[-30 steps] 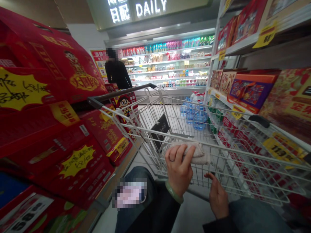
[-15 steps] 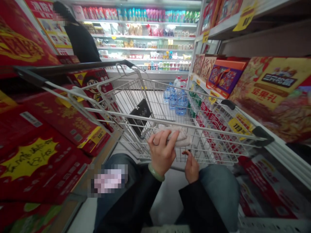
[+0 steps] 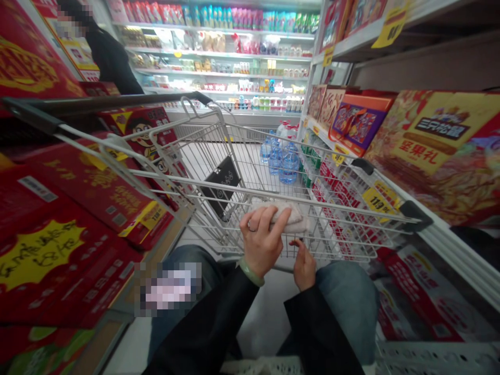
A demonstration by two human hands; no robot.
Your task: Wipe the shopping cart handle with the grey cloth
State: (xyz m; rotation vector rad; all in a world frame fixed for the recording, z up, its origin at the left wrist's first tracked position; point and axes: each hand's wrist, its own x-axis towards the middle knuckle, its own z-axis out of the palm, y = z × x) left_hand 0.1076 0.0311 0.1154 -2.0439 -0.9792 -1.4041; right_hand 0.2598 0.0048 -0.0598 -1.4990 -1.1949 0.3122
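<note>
We list a supermarket aisle with a pale floor [image 3: 265,323], lined on our left by stacked red gift boxes [image 3: 78,195] bearing yellow starburst price cards [image 3: 39,255]. On our right stands white metal shelving [image 3: 317,88] holding boxed nut gift sets [image 3: 429,146] and yellow shelf tags [image 3: 391,28]. At the aisle's far end we enter a brightly lit refrigerated display case [image 3: 219,57], its shelves packed with bottled drinks and packaged goods.

The left hand [image 3: 260,239] hides part of the pale cloth [image 3: 292,217], and a pixelated patch [image 3: 167,285] blurs the jeans [image 3: 187,260] beneath.
</note>
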